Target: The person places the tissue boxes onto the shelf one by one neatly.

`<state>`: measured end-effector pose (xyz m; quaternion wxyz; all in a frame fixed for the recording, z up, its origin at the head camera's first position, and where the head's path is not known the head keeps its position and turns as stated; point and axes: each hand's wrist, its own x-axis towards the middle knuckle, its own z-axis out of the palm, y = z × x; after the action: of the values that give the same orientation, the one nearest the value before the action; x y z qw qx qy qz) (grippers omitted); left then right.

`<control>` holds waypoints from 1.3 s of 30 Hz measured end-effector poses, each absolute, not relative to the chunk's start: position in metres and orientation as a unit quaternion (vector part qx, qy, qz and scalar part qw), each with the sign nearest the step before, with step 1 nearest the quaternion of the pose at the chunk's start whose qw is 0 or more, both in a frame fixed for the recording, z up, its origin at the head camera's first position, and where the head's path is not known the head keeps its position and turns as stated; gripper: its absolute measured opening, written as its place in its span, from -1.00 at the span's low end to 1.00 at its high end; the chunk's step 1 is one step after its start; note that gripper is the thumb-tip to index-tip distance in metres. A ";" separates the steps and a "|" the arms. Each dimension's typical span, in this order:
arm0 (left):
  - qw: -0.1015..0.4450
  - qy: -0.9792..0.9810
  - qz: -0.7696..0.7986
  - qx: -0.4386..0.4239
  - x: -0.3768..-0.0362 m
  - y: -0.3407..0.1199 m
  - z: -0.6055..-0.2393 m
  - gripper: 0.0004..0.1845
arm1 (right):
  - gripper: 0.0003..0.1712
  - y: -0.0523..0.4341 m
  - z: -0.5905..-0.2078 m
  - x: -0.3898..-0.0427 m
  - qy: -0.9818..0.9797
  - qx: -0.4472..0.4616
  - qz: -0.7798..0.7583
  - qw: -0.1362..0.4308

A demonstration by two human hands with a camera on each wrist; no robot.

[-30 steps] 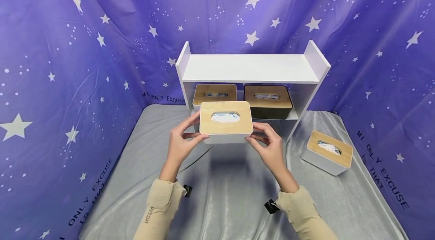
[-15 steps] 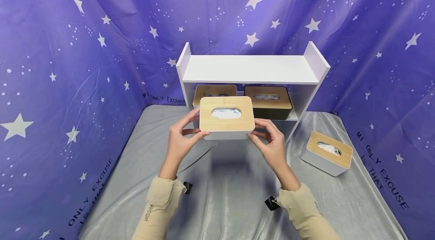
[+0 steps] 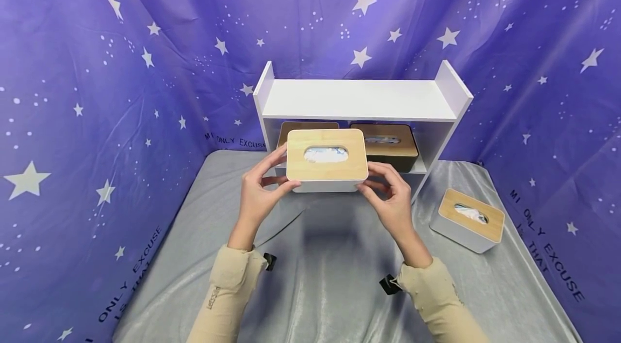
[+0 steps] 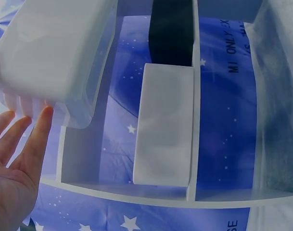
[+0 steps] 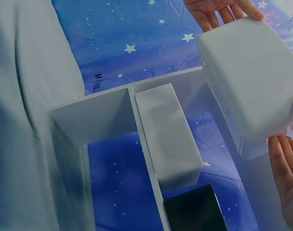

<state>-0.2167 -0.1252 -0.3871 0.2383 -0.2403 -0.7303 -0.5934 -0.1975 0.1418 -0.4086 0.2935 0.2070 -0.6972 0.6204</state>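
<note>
A white tissue box with a wooden lid (image 3: 326, 162) hangs in the air in front of the white shelf (image 3: 359, 100). My left hand (image 3: 262, 186) grips its left end and my right hand (image 3: 385, 189) grips its right end, thumbs toward me. In the left wrist view the box's white underside (image 4: 55, 48) is above my left fingers (image 4: 21, 144). The right wrist view shows the same underside (image 5: 252, 82) above my right fingers (image 5: 283, 163). The held box hides most of a white box on the lower shelf.
The lower shelf holds a white wooden-lidded box (image 3: 306, 127) on the left and a black one (image 3: 390, 146) on the right. Another white box (image 3: 468, 220) lies on the grey cloth (image 3: 330, 278) at the right. The shelf's top board is bare. Purple star fabric surrounds the area.
Both hands have raised the tissue box and carried it a little farther toward the shelf; it now covers more of the white box on the lower shelf.
</note>
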 end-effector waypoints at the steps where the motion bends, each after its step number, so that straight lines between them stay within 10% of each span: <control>1: 0.240 -0.730 -0.593 -0.242 -0.217 -0.125 -0.386 -0.19 | -0.49 0.142 -0.408 -0.198 -0.697 0.207 0.621 0.293; 39: 0.276 -0.715 -0.579 -0.277 -0.226 -0.119 -0.357 -0.23 | -0.52 0.144 -0.379 -0.209 -0.677 0.234 0.617 0.326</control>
<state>-0.2265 -0.1190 -0.3574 0.2755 -0.2773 -0.7154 -0.5791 -0.2090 0.1444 -0.3793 0.3264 0.2344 -0.6771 0.6165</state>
